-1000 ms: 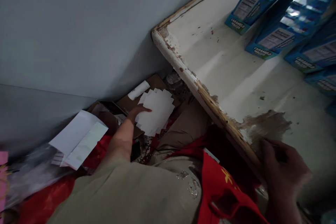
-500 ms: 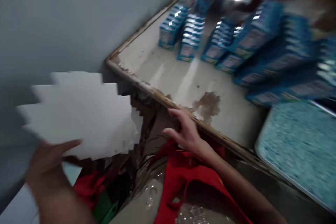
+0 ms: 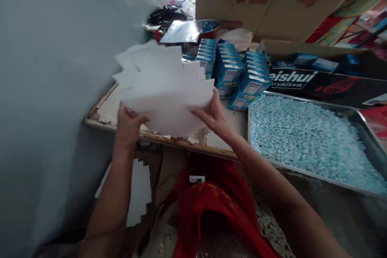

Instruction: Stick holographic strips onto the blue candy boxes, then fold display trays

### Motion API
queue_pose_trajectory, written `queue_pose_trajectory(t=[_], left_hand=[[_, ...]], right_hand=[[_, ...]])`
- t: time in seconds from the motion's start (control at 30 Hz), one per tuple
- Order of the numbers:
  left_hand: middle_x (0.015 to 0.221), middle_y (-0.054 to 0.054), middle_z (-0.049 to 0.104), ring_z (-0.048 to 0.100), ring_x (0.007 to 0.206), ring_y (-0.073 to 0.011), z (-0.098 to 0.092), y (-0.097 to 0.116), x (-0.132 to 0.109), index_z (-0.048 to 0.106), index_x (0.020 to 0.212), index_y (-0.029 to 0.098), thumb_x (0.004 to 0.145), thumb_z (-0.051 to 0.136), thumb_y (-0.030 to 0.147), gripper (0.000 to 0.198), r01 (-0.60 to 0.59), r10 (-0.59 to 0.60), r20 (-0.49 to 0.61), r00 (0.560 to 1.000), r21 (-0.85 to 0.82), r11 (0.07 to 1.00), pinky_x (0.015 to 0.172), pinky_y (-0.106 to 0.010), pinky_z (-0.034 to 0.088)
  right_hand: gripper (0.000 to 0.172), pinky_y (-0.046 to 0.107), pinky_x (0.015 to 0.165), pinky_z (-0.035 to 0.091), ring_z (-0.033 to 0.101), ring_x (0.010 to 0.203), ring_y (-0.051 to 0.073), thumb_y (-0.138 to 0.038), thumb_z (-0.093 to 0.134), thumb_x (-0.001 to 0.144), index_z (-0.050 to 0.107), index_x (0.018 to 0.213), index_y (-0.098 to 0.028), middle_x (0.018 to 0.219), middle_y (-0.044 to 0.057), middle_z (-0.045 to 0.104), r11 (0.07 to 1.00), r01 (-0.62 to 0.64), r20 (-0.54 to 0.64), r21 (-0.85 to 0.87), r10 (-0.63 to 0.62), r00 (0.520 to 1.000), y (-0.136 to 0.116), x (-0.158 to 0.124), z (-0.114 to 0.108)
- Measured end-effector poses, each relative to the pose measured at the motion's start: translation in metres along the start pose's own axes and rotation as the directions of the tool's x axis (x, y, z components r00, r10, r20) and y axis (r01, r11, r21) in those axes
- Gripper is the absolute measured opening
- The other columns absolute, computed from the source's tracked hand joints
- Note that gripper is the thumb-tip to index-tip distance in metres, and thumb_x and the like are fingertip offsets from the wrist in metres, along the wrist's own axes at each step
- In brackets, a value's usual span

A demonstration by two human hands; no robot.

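A fanned stack of white cards (image 3: 166, 84) with stepped edges is held over the front left of the worn table (image 3: 102, 111). My left hand (image 3: 128, 123) grips its near left edge, thumb on top and the other fingers underneath, hidden. On the right edge my right hand (image 3: 215, 117) is closed around the cards, with its thumb along the near side. Just beyond that hand stand rows of small blue boxes (image 3: 229, 74). Another bunch of white cards (image 3: 140, 193) lies low on the left, partly behind my left forearm.
A metal tray (image 3: 249, 129) of small pale-blue pieces (image 3: 302, 137) is on the right. Behind it sits a black-printed carton (image 3: 335, 88) holding blue packs. A large cardboard sheet (image 3: 281, 4) rises at the back. A red bag (image 3: 220, 201) covers my lap; a wall (image 3: 54, 68) is left.
The white cards have come up from beside the table to above it. My right hand has left the table edge and taken hold of them. The view has swung to the right.
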State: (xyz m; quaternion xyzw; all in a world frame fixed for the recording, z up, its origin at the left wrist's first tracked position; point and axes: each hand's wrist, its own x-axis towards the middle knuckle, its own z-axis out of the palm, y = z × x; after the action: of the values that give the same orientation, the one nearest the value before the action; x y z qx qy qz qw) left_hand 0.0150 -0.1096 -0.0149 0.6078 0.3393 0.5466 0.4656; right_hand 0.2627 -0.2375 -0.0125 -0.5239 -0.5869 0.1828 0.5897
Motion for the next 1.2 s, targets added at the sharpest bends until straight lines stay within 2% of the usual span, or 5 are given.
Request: queue_pose_trajectory(t=[0.33, 0.5, 0.7, 0.97, 1.2], left_hand=[[0.111, -0.009, 0.073, 0.070, 0.097, -0.0267, 0.060, 0.024, 0.050, 0.060, 0.113, 0.022, 0.059, 0.093, 0.039, 0.065, 0.111, -0.105, 0.240, 0.965, -0.012, 0.994, 0.084, -0.040, 0.058], [0.099, -0.009, 0.073, 0.069, 0.090, -0.0292, 0.065, -0.022, 0.019, 0.063, 0.097, 0.017, 0.054, 0.091, 0.048, 0.060, 0.424, -0.515, 0.345, 0.784, 0.307, 0.852, 0.079, -0.042, 0.057], [0.124, -0.018, 0.064, 0.053, 0.127, -0.0414, 0.091, -0.070, 0.013, 0.066, 0.126, 0.018, 0.066, 0.087, 0.049, 0.070, -0.079, -0.267, 0.271, 0.925, 0.822, 0.563, 0.108, -0.050, 0.042], [0.128, -0.013, 0.055, 0.047, 0.124, -0.0381, 0.122, -0.119, 0.074, 0.067, 0.133, 0.024, 0.049, 0.096, 0.056, 0.095, -0.485, -0.348, 0.723, 0.597, 0.671, 0.561, 0.113, -0.050, 0.038], [0.127, -0.011, 0.055, 0.051, 0.120, -0.0344, 0.118, -0.130, 0.075, 0.072, 0.124, 0.027, 0.045, 0.099, 0.052, 0.087, -0.542, -0.191, 0.795, 0.576, 0.546, 0.639, 0.110, -0.050, 0.043]], right_hand=[[0.082, 0.048, 0.096, 0.057, 0.065, 0.115, 0.029, -0.035, 0.077, 0.076, 0.033, 0.145, -0.031, 0.129, 0.008, 0.066, 0.883, -0.325, -0.065, 0.339, 0.367, 0.928, 0.014, 0.006, -0.037], [0.060, 0.046, 0.086, 0.060, 0.070, 0.104, 0.029, -0.030, 0.073, 0.076, 0.047, 0.130, -0.024, 0.118, 0.010, 0.071, 0.741, -0.644, 0.110, 0.192, 0.635, 0.764, 0.035, -0.045, -0.062], [0.025, 0.050, 0.095, 0.048, 0.061, 0.112, 0.038, -0.037, 0.064, 0.091, 0.070, 0.104, -0.016, 0.113, 0.020, 0.066, 0.479, -0.353, -0.044, -0.804, 0.543, 0.838, 0.056, -0.057, -0.092], [0.071, 0.041, 0.093, 0.048, 0.060, 0.117, 0.036, -0.053, 0.079, 0.079, 0.058, 0.139, -0.021, 0.130, 0.017, 0.057, 0.495, -0.227, 0.204, -0.838, 0.672, 0.712, 0.102, 0.013, -0.075], [0.064, 0.042, 0.091, 0.049, 0.057, 0.115, 0.033, -0.041, 0.092, 0.064, 0.065, 0.120, -0.023, 0.123, 0.012, 0.058, 0.550, -0.298, 0.097, -0.780, 0.576, 0.812, 0.131, 0.008, -0.075]])
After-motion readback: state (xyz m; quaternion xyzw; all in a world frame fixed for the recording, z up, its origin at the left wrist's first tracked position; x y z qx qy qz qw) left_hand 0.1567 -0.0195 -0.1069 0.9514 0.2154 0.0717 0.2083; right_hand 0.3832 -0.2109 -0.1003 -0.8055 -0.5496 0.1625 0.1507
